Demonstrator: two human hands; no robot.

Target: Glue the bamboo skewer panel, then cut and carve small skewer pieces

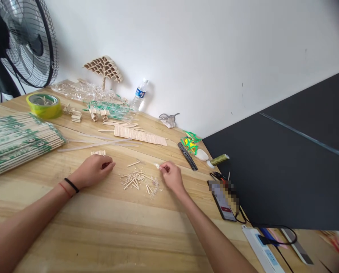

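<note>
My left hand (92, 171) rests on the table with its fingers curled inward. What lies inside them, if anything, is hidden. Just behind it sits a small block of glued wooden sticks (98, 152), partly covered by the hand. My right hand (171, 176) pinches a small whitish scrap (157, 165) between thumb and fingers, too small to name exactly. Between both hands lies a loose heap of short cut sticks (134, 179), with crumbs and bits scattered around it. A single short stick (133, 163) lies slightly apart, behind the heap.
Packaged wooden sticks (24, 142), a yellow tape roll (44, 106) and a fan (30, 41) stand left. Behind are a stick tree model (103, 70), a water bottle (139, 94) and a stick panel (139, 135). Right are a black cutter (187, 156), a phone (222, 201) and a power strip (261, 248).
</note>
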